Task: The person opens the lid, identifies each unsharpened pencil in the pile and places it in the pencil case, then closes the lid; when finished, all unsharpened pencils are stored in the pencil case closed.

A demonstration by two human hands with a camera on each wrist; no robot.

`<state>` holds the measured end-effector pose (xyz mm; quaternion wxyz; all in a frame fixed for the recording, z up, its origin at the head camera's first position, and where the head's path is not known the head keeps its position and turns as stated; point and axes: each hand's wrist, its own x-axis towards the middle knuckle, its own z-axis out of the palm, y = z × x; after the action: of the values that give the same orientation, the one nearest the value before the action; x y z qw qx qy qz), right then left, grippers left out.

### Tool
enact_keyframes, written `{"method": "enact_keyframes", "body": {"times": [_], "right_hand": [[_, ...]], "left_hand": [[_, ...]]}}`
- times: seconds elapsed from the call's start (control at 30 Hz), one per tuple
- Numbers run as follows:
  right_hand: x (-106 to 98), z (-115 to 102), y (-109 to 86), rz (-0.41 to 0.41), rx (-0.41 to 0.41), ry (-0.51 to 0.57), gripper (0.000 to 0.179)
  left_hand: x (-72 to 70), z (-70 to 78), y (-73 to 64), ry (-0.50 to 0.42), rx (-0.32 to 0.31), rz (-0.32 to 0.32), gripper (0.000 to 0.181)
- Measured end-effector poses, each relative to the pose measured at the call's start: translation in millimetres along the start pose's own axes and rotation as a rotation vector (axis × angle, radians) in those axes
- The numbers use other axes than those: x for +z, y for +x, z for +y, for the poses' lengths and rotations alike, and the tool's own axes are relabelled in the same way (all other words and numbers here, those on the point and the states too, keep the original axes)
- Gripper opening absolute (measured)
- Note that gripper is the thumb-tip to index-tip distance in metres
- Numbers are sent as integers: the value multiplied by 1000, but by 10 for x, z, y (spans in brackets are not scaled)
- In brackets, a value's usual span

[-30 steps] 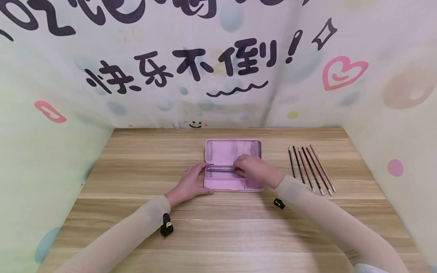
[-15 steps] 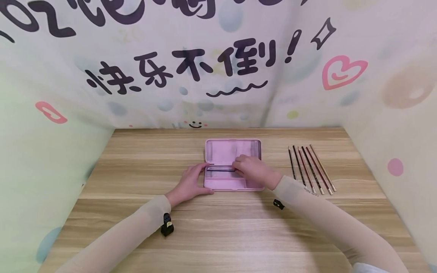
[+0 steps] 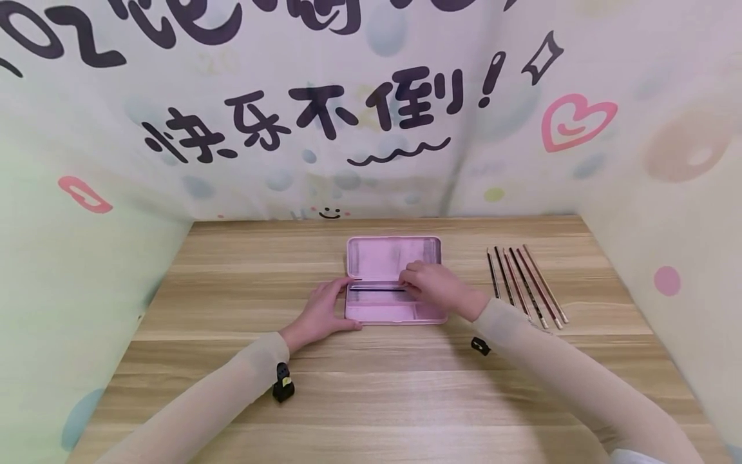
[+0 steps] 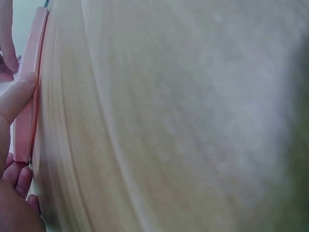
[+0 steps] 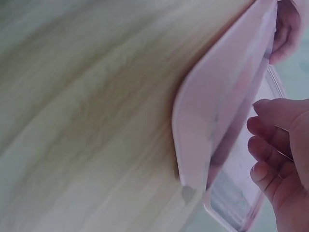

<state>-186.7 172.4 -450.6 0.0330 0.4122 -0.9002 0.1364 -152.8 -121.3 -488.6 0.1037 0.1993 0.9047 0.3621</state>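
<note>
An open pink pencil case (image 3: pixel 379 314) lies on the table with its lid (image 3: pixel 377 254) tipped back. My left hand (image 3: pixel 317 312) grips its left end, thumb on the front wall and fingers at the back corner; the left wrist view shows the thumb (image 4: pixel 21 94) pressed to the pink side. Inside, along the hinge, runs a dark thin pencil (image 3: pixel 377 289). My right hand (image 3: pixel 437 287) is over the right half of the case, curled fingertips at that pencil's right end, which they hide. In the right wrist view the thumb and fingers (image 5: pixel 263 125) are bent close together.
Several pencils (image 3: pixel 524 283) in dark, red and wood tones lie side by side right of the case, partly behind the right sleeve. The wooden table (image 3: pixel 371 399) meets a printed cloth wall (image 3: pixel 261 187) at the back, with walls on both sides.
The right hand shifts slightly left, then back right, along the dark pencil, showing a little more of it. The left hand keeps its grip on the case.
</note>
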Motion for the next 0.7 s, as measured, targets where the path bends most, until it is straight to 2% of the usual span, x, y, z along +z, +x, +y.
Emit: {"method": "enact_keyframes", "body": {"times": [0.17, 0.43, 0.7], "right_hand": [[-105, 26, -68, 43, -14, 37, 9], [-250, 72, -201, 115, -38, 2, 13], [-372, 102, -361, 149, -33, 13, 12]], "left_hand": [[-3, -4, 3, 0, -12, 0, 101], [-9, 2, -6, -22, -9, 5, 100], [-5, 12, -12, -31, -7, 2, 99]]}}
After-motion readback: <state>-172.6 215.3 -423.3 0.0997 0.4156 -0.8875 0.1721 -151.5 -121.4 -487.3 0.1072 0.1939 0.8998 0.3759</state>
